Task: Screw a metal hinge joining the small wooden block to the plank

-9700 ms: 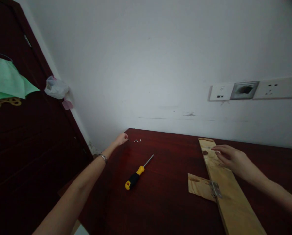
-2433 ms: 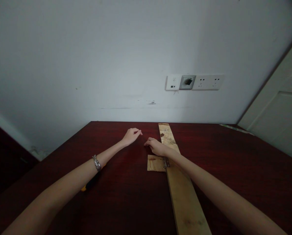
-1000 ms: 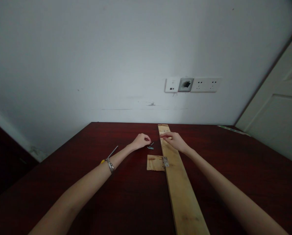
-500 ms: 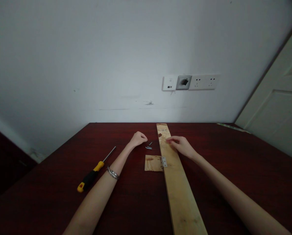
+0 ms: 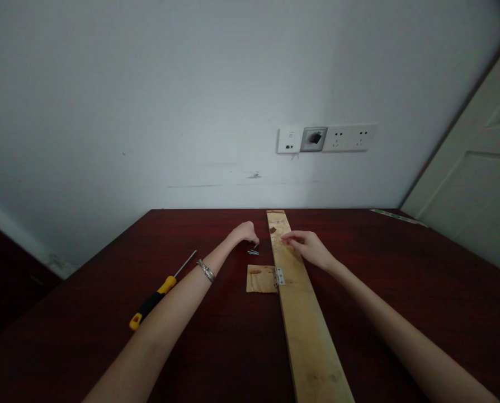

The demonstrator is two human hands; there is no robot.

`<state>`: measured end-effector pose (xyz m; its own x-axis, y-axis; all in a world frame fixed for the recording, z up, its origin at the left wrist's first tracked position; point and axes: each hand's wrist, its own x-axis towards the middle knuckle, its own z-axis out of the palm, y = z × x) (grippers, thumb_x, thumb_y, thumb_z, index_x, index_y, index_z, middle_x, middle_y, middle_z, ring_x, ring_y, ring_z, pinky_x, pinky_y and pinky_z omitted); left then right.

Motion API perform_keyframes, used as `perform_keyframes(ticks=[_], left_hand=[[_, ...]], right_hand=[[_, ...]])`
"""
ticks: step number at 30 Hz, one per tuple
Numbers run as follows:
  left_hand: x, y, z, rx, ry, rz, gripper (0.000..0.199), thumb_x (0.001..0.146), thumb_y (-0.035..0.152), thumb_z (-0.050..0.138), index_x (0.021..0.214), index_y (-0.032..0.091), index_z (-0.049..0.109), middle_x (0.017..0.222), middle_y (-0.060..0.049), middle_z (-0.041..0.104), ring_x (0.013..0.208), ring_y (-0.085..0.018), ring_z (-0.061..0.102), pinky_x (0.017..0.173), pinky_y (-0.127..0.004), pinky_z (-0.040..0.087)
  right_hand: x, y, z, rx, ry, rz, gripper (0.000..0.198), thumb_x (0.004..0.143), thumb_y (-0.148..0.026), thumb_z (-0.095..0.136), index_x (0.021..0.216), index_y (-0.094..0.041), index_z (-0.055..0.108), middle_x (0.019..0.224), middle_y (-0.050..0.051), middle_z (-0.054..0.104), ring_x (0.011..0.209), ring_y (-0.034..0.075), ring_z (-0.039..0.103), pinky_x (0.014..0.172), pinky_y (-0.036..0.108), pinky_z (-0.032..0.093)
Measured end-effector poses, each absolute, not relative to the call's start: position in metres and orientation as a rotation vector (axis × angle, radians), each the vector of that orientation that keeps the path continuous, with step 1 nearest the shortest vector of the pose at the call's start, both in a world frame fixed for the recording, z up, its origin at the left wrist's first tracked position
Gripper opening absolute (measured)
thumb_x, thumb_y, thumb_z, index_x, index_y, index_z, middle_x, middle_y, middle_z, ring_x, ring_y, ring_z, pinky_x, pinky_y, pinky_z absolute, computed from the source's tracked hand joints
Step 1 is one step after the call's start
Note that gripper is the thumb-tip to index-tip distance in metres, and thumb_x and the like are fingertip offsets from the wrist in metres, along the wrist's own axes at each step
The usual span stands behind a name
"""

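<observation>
My left hand (image 5: 245,230) reaches down over a few loose screws (image 5: 253,252) on the table, its fingers bent and closing at the single screw (image 5: 256,246) that lies apart. Over the long wooden board (image 5: 306,313), my right hand (image 5: 310,246) holds thumb and forefinger together; anything between them is too small to make out. A small square wood piece (image 5: 261,279) lies left of the board. A metal hinge (image 5: 279,276) spans the joint between the two, with holes visible in its leaf.
A yellow and black screwdriver (image 5: 153,301) lies left of my left forearm, its shaft pointing away. The dark red table (image 5: 216,341) meets a white wall with sockets (image 5: 344,138). A thin pale strip (image 5: 399,217) lies at the far right corner.
My left hand has moved right and its fingers have dipped to the loose screws. The right hand stays over the board, fingertips slightly farther left. The view has shifted slightly.
</observation>
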<state>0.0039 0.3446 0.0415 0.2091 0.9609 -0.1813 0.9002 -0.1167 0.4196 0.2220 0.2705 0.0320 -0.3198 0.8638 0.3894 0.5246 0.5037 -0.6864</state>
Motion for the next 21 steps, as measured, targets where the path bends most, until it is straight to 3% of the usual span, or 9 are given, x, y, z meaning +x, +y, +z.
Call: perform_keyframes(ticks=[11, 18, 21], left_hand=[[0.011, 0.335, 0.044, 1.929, 1.666, 0.212, 0.020, 0.047, 0.009, 0.065, 0.034, 0.013, 0.051, 0.035, -0.001, 0.047, 0.044, -0.013, 0.047, 0.046, -0.024, 0.034], [0.007, 0.319, 0.060, 1.618, 1.431, 0.467, 0.022, 0.067, 0.032, 0.060, 0.056, 0.013, 0.055, 0.051, 0.003, 0.050, 0.041, -0.004, 0.037, 0.042, -0.020, 0.027], [0.008, 0.307, 0.066, 1.231, 1.175, 0.599, 0.021, 0.066, 0.031, 0.064, 0.061, 0.014, 0.053, 0.052, 0.006, 0.046, 0.041, -0.002, 0.034, 0.042, -0.018, 0.025]], right_hand=[[0.221, 0.271, 0.029, -1.138, -1.981, 0.678, 0.025, 0.078, -0.020, 0.048, 0.090, -0.016, 0.070, 0.087, 0.006, 0.072, 0.080, 0.020, 0.066, 0.070, 0.031, 0.051], [0.214, 0.261, 0.041, -0.966, -2.023, 0.449, 0.018, 0.080, -0.023, 0.053, 0.088, -0.019, 0.069, 0.088, 0.005, 0.068, 0.078, 0.017, 0.062, 0.067, 0.028, 0.049], [0.209, 0.253, 0.050, -0.848, -2.048, 0.375, 0.019, 0.083, -0.025, 0.052, 0.094, -0.021, 0.067, 0.089, 0.006, 0.065, 0.078, 0.016, 0.059, 0.061, 0.025, 0.048]])
